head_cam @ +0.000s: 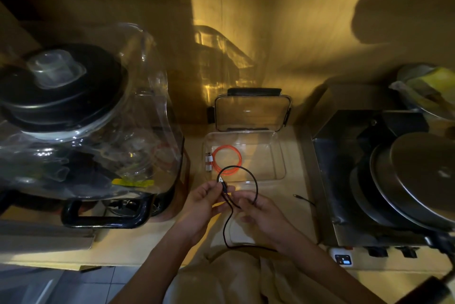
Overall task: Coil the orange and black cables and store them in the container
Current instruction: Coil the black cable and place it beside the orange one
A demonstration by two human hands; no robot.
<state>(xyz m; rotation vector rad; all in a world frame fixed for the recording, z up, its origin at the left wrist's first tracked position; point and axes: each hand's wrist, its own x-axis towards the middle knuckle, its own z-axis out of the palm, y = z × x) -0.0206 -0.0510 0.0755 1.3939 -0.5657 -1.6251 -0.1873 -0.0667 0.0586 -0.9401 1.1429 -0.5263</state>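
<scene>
The orange cable (227, 159) lies coiled with its white plugs on the left inside the clear container (279, 156), whose lid (251, 113) stands open behind it. The black cable (256, 181) forms one loop over the container's near edge. My left hand (204, 201) pinches the loop's crossing near its metal plug. My right hand (263, 212) grips the loop's right side. The cable's tail hangs down between my hands and runs right under my right wrist; its far plug end (299, 196) lies on the counter.
A large clear blender jar with a black lid (73, 111) and black handle stands close on the left. A steel appliance with round metal plates (398, 175) fills the right. A wall socket (342, 258) sits at the counter's front edge.
</scene>
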